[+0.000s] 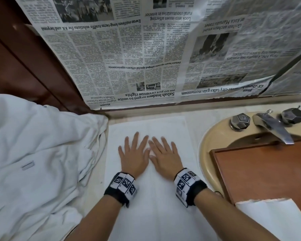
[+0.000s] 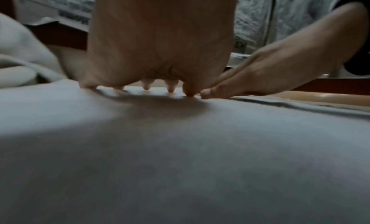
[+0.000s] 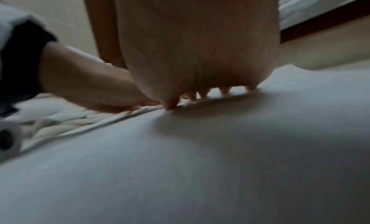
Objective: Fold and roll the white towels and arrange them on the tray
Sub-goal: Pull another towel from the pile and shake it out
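Sheets of newspaper [image 1: 146, 54] cover the wall behind the worktop [image 1: 195, 129], printed side out and upside down, their lower edge reaching the worktop's back. A dark wooden frame [image 1: 24, 66] runs along the left of the paper. At the right a cream basin [image 1: 205, 153] is set into the worktop, with a metal tap [image 1: 274, 127] between two faceted knobs [image 1: 240, 120] at its far rim.

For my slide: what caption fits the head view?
Left hand and right hand press flat on a white towel beside the tray.
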`<state>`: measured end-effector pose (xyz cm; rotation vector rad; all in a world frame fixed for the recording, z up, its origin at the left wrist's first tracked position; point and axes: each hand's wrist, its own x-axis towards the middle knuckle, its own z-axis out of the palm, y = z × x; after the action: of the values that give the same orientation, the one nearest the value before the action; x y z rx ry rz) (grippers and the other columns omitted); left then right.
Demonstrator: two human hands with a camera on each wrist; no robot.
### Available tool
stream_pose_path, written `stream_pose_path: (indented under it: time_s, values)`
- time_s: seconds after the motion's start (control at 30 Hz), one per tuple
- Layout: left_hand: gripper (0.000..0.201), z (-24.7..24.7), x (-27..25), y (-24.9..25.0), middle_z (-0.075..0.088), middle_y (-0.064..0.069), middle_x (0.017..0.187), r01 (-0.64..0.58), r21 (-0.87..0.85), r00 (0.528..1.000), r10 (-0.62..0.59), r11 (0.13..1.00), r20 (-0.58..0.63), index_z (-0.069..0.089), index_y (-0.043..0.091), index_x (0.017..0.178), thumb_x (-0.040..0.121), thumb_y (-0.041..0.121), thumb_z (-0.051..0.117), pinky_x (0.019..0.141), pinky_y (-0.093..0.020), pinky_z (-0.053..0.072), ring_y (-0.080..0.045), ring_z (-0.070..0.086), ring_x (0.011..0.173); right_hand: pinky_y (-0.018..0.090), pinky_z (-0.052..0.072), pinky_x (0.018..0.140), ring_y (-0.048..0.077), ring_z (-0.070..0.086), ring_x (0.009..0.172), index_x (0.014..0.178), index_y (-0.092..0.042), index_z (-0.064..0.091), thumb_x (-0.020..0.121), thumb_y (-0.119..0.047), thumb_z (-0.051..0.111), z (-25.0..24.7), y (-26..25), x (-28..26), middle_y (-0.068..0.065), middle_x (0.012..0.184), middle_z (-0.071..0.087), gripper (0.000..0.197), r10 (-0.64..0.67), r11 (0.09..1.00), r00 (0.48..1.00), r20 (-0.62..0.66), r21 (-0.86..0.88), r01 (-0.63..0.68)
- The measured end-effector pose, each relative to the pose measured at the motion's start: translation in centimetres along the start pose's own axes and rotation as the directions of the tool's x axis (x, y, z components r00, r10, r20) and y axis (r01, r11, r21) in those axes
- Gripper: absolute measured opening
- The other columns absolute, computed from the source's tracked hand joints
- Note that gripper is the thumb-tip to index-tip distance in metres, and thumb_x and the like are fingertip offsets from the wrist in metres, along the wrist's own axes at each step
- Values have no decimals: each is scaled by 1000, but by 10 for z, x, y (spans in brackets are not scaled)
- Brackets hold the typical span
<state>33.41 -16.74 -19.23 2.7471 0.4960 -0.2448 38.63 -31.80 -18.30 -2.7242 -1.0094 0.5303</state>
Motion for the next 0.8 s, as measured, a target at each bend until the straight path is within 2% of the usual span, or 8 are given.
stream_pose_path:
  time_s: [0.1, 0.2, 0.33, 0.43, 0.5, 0.57, 0.7, 0.8]
  values:
    - [54, -2, 4, -20, -11, 17, 165, 116, 28, 993, -116, 993, 21, 2, 55, 153, 101, 62, 15, 120, -57, -4, -24, -13, 153, 50, -8, 121, 17, -17, 150, 157, -33, -8, 102, -53, 4, -6, 24, 1, -14, 161, -19, 59, 142, 990, 989, 33, -13, -141]
    - [56, -15, 5, -47, -8, 14, 166, 180, 26, 984, -180, 983, 9, 3, 53, 153, 101, 61, 20, 121, -55, 0, -26, -9, 153, 51, -7, 120, 19, -15, 151, 156, -27, -11, 104, -49, 8, -25, 57, -8, -7, 161, -22, 60, 298, 953, 953, 59, -84, -292]
    - [60, -35, 13, -50, 5, 1, 167, 204, -39, 979, -204, 978, -4, 20, 32, 157, 101, 51, 36, 121, -54, 10, -33, 2, 152, 48, 4, 121, 24, 9, 151, 155, -9, 15, 104, -41, 24, -43, 71, -28, 7, 164, 14, 61, 406, 908, 913, -45, -90, -409]
    - [58, -40, 26, -14, 14, -5, 165, 101, 43, 994, -100, 994, -40, 32, 22, 151, 100, 46, 43, 119, -58, 12, -39, 8, 150, 41, 25, 114, 28, 36, 137, 139, -5, 42, 102, -33, 36, -48, 62, -43, 12, 146, 44, 47, 377, 923, 923, -73, -56, -381]
    - [56, -38, 36, 19, 12, -5, 165, 7, 74, 1000, -6, 997, -17, 33, 25, 150, 100, 45, 44, 118, -57, 10, -37, 8, 151, 31, 43, 91, 24, 56, 112, 120, -6, 56, 97, -26, 50, -51, 52, -55, 11, 124, 58, 31, 326, 942, 929, -175, -27, -335]
    - [53, -34, 45, 55, 19, -4, 164, -142, 11, 990, 142, 990, 28, 35, 29, 151, 100, 42, 47, 117, -50, 21, -32, 22, 148, 24, 41, 66, 20, 63, 89, 101, -8, 64, 87, -19, 67, -62, 41, -70, 8, 103, 64, 19, 336, 932, 900, -279, -40, -361]
    - [43, -19, 58, 115, 44, -3, 143, -428, -32, 902, 429, 903, 51, 48, 35, 144, 102, 25, 49, 98, -45, 44, -29, 44, 125, 24, 38, 67, 21, 63, 87, 96, -11, 65, 87, -16, 68, -55, 38, -91, 7, 96, 63, 11, 499, 864, 847, -184, 32, -502]
    - [45, -5, 71, 139, 44, -4, 134, -456, 57, 886, 448, 888, 119, 47, 39, 143, 102, 19, 45, 91, -45, 45, -31, 45, 117, 24, 42, 63, 22, 65, 83, 96, -6, 65, 80, -11, 72, -46, 37, -95, 9, 97, 63, 17, 500, 865, 853, -149, 57, -498]
